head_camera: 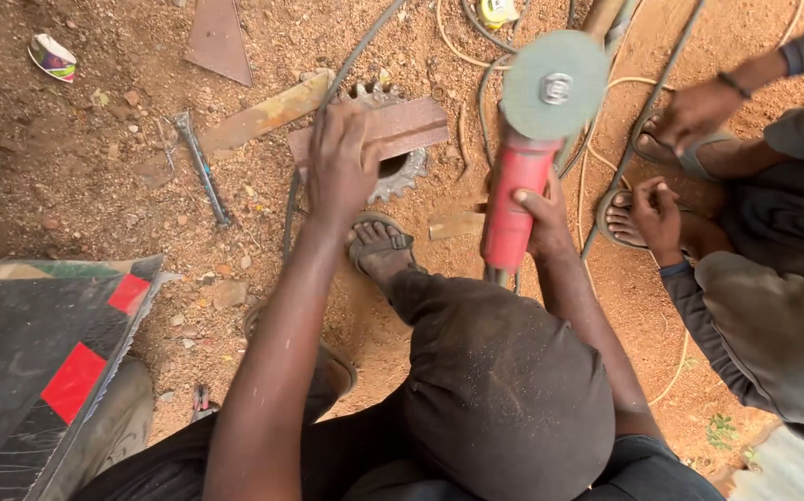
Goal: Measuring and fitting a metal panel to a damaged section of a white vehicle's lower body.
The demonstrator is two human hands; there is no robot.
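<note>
Bare red dirt lies open beyond the left hand (341,162), toward a loose metal rod (202,167); on the other side cables (485,88) and a second person's hand (657,218) crowd close. The left hand presses flat, fingers spread, on a rusty steel bar (402,125) lying across a toothed sprocket (402,172). The right hand (541,218) is wrapped tight around a red angle grinder (518,199), its disc (555,83) raised just beside the bar. A sandalled foot (381,246) rests below the sprocket.

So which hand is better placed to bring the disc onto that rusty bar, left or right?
Right, probably. The right hand already grips the red angle grinder, its disc raised beside the rusty bar. The left hand is pressed on the bar, over the sprocket.
</note>
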